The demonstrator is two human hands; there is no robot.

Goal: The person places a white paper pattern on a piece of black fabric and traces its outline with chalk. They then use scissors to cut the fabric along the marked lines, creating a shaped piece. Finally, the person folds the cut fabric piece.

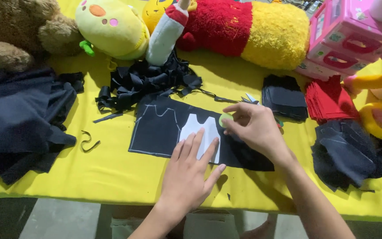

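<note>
Yellow cloth: covers the worktop (111, 177) from edge to edge.
Dark fabric piece (160, 128): lies flat near the middle of the worktop; pale chalk outlines of a small garment shape already run across its left part.
White paper pattern (197, 132): rests on the dark fabric piece, to the right of the drawn outline.
Left hand (186, 177): spread flat, palm down, fingers extended onto the lower part of the white paper pattern and pinning it; it grasps nothing.
Right hand (255, 128): grip closed in a pinch on a small pale green disc (225, 119), probably tailor's chalk, though it is too small to be sure; the disc sits at the upper right edge of the pattern.
Progress: one outline appears complete on the fabric; the outline around the pattern's present position looks unfinished, and the marked fabric shows no cuts as yet.
Black scraps (147, 82): a loose heap of strips behind the fabric.
Stacked pieces: a dark pile (284, 97) and a red pile (330, 101) to the right, with further dark cut pieces (345, 150) nearer the front edge.
Dark folded cloth (21, 115): at the left.
Plush toys (244, 31): line the far side of the worktop.
Pink box (354, 35): at the far right corner.
</note>
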